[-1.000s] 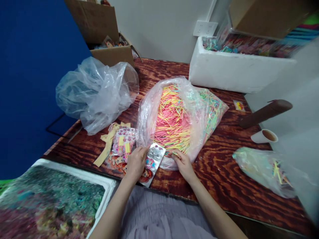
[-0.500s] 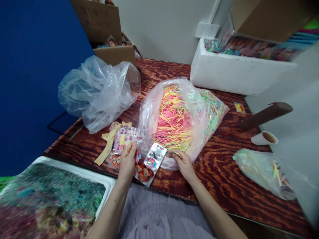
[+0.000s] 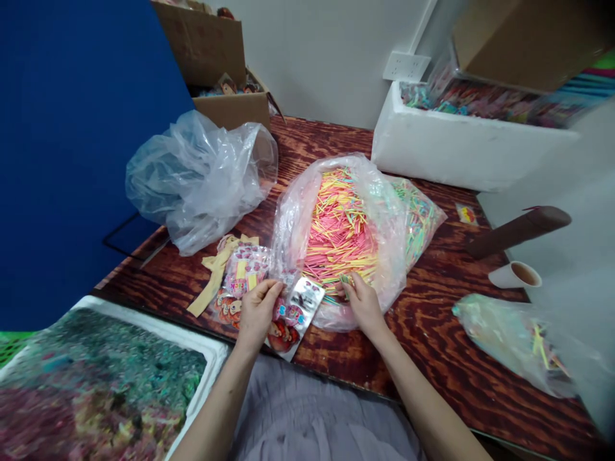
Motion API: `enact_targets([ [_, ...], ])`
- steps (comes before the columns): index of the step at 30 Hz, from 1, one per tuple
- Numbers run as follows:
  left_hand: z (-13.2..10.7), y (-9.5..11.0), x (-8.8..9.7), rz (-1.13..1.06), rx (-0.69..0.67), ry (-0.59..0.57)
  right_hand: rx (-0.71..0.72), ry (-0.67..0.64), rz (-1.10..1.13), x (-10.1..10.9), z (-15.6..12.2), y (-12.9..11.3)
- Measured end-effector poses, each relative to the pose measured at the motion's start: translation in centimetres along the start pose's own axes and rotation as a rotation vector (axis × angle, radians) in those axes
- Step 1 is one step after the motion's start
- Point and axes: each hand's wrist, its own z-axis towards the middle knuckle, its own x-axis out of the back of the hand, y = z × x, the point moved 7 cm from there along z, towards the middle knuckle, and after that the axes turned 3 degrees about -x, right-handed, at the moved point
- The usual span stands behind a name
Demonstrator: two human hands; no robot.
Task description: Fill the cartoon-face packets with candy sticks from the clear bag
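My left hand [image 3: 257,310] pinches the top of a small printed packet [image 3: 293,315] with a cartoon picture, lying at the table's near edge. A stack of similar packets [image 3: 240,282] with a yellow ribbon lies just left of it. My right hand [image 3: 362,302] is closed on a few thin coloured sticks at the mouth of a big clear bag of sticks [image 3: 343,230], pink, yellow and green. The wooden table [image 3: 423,320] carries everything.
A crumpled clear bag [image 3: 196,176] lies at the left, a cardboard box [image 3: 225,96] behind it. White foam boxes [image 3: 456,147] [image 3: 211,349] stand far right and near left. A paper cup [image 3: 516,275], a brown tube [image 3: 519,230] and another bag of sticks [image 3: 509,339] are at the right.
My left hand slid off the packet toward the stack, then came back to pinch the packet's top. My right hand moved a little further into the bag's mouth.
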Motion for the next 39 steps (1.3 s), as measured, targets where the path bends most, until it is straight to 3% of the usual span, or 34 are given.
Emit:
enact_targets([
  [3, -0.4, 0.6, -0.7, 0.001, -0.034, -0.027, 0.056, 0.101, 0.004, 1.2, 0.2, -1.7],
  [6, -1.0, 1.2, -1.9, 0.014, -0.081, -0.108, 0.032, 0.144, 0.372, 1.7, 0.6, -3.5],
  [9, -1.6, 1.9, -2.9, 0.020, -0.134, -0.168, -0.066, 0.016, 0.862, 0.3, 1.5, -5.5],
  [13, -2.1, 2.0, -4.0, 0.000, -0.116, -0.225, -0.134, -0.155, 1.088, -2.1, 2.0, -8.2],
  [17, -2.4, 1.1, -4.2, -0.079, -0.033, -0.211, -0.132, -0.198, 1.071, -3.7, 1.1, -8.4],
  [20, -2.5, 0.5, -4.2, -0.121, 0.008, -0.192, -0.176, -0.147, 1.072, -3.8, 0.3, -7.3],
  [24, -2.6, 1.0, -4.2, -0.126, -0.046, -0.187, -0.227, -0.067, 1.015, -3.1, -0.8, -6.9],
  [26, -2.6, 1.5, -4.3, -0.116, -0.082, -0.197, -0.210, -0.096, 0.906, -2.9, -1.1, -7.6],
  [30, -2.4, 1.8, -4.0, -0.124, -0.070, -0.190, -0.079, -0.273, 0.605, -3.3, -1.6, -10.0],
  [34, -1.8, 1.2, -3.1, -0.198, 0.012, -0.117, 0.067, -0.273, 0.540, -3.0, -1.7, -11.7],
  [39, -1.4, 1.5, -2.9, -0.365, 0.054, -0.103, 0.313, -0.370, 0.239, -4.1, -2.5, -13.8],
])
